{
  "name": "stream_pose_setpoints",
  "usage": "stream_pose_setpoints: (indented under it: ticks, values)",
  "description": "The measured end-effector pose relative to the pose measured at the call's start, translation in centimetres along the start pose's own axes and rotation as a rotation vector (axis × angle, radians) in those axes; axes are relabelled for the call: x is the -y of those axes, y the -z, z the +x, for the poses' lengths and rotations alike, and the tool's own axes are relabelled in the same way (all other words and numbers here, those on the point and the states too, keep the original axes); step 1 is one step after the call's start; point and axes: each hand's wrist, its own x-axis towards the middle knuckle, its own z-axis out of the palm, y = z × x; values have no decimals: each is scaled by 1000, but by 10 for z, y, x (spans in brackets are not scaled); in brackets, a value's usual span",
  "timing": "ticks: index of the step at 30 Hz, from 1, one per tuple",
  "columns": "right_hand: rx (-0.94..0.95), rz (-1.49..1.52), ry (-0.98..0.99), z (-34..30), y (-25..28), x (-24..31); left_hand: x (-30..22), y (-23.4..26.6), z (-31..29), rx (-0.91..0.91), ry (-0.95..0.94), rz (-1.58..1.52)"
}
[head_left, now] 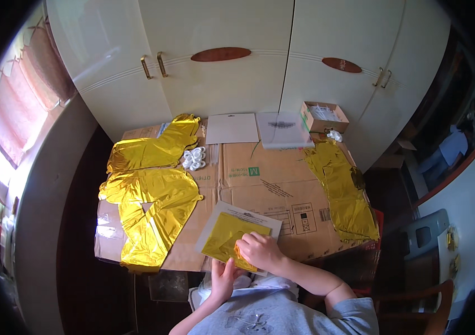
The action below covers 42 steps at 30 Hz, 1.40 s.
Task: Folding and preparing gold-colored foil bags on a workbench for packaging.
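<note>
Low over the near edge of the cardboard, a folded gold foil balloon (223, 234) lies on a white card (274, 225) that is tilted towards me. My left hand (224, 278) grips the lower edge of card and foil, thumb on top, its other fingers mostly hidden underneath. Curled fingers of my right hand (260, 251) press on the foil's right part, where an orange-looking crease shows; whether they pinch the foil is hard to make out. Flat, uninflated gold foil balloons (154, 192) spread over the table's left side, and more gold foil (343, 190) lies along the right.
Flattened cardboard (237, 178) covers the table. White ribbon rolls (194, 158) sit beside the left foil. At the back are a white card (232, 129), a clear plastic stack (285, 131) and a small open box (325, 117). Cabinets (221, 25) stand behind; a wooden chair (444, 301) is at right.
</note>
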Motion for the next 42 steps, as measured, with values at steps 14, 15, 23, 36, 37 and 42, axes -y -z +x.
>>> stream_pose_setpoints:
  ticks: [14, 15, 23, 36, 37, 42]
  values:
    - [8, -53, 95, -21, -2, 40, 11, 24, -2, 20, 159, -107]
    - [-8, -43, 112, -24, -6, 39, 9, 22, -1, 23, 163, -95]
    - [-1, -74, 88, -28, -4, 38, 10, 13, 5, 23, 188, -117]
    - [77, 76, 4, -57, -5, 30, -6, 34, -22, 60, 397, -226]
    - [84, 82, 8, -57, -3, 29, -8, 35, -23, 65, 400, -232]
    - [84, 151, 0, -63, -5, 29, -9, 49, -20, 21, 365, -72]
